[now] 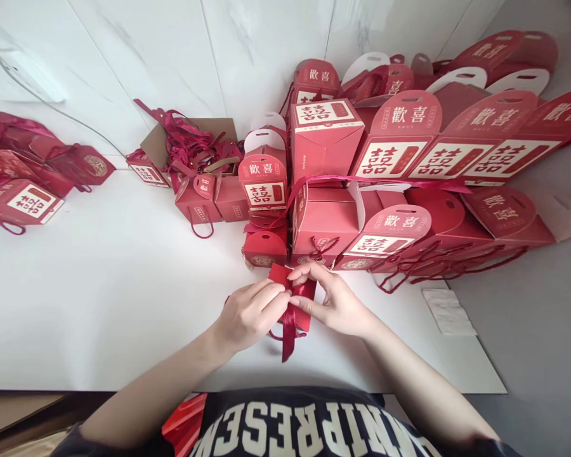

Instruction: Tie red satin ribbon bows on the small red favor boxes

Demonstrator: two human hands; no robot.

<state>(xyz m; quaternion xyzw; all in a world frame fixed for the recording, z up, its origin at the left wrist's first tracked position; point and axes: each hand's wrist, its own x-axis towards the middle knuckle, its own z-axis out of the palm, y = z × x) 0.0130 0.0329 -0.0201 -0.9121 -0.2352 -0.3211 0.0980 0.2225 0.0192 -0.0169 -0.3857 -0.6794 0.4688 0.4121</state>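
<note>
A small red box stands on the white table in front of me, with a dark red ribbon hanging down its near side. My left hand is closed at the ribbon on top of the box, its fingers curled together. At the box's right side, my right hand has thumb and index finger curved toward the ribbon, with a gap between them. The fingertips of both hands nearly meet over the box. A thin red cord shows at its lower edge.
Stacked red gift boxes rise just beyond my hands and to the right. An open carton of ribbons stands behind. More red boxes lie far left. White tissue rests on the table at right.
</note>
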